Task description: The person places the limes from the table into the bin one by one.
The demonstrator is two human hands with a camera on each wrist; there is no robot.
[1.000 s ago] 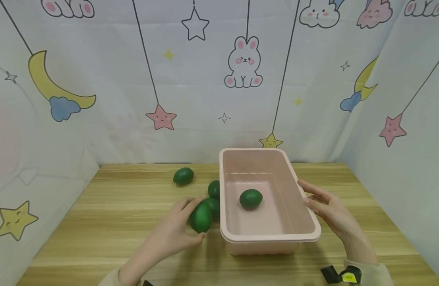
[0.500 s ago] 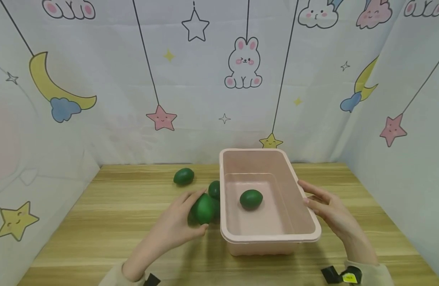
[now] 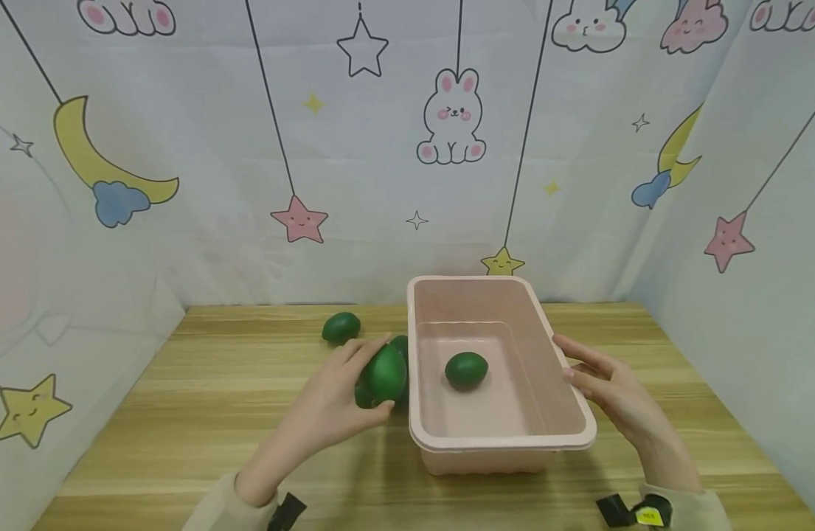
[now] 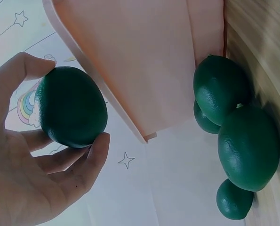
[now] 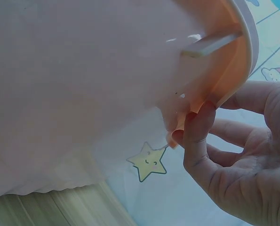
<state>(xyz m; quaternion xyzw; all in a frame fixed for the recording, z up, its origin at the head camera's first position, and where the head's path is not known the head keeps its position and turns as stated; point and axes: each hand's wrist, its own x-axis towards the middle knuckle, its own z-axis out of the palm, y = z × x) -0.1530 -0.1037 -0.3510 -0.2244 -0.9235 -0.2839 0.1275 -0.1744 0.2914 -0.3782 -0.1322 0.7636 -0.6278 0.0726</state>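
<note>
My left hand (image 3: 330, 402) holds a green lime (image 4: 73, 107) between thumb and fingers. In the left wrist view that lime is off the table, close to the outside of a pink plastic bin (image 3: 500, 442). Beneath it, more limes (image 4: 249, 147) lie on the table along the bin's left side; in the head view the hand and held lime partly cover them. Inside the bin, on its floor, sits a single lime (image 3: 467, 370). The right hand (image 3: 622, 394) grips the bin's right rim, with the thumb on one side and fingers on the other, as the right wrist view shows.
Another lime (image 3: 341, 327) lies farther back on the wooden table (image 3: 201, 398), left of the bin. A white cloth (image 3: 354, 162) printed with stars, moons and rabbits hangs behind the table and along both sides.
My left hand has moved away from me and slightly right with the lime, up along the bin's left edge. The right hand and the bin have stayed put.
</note>
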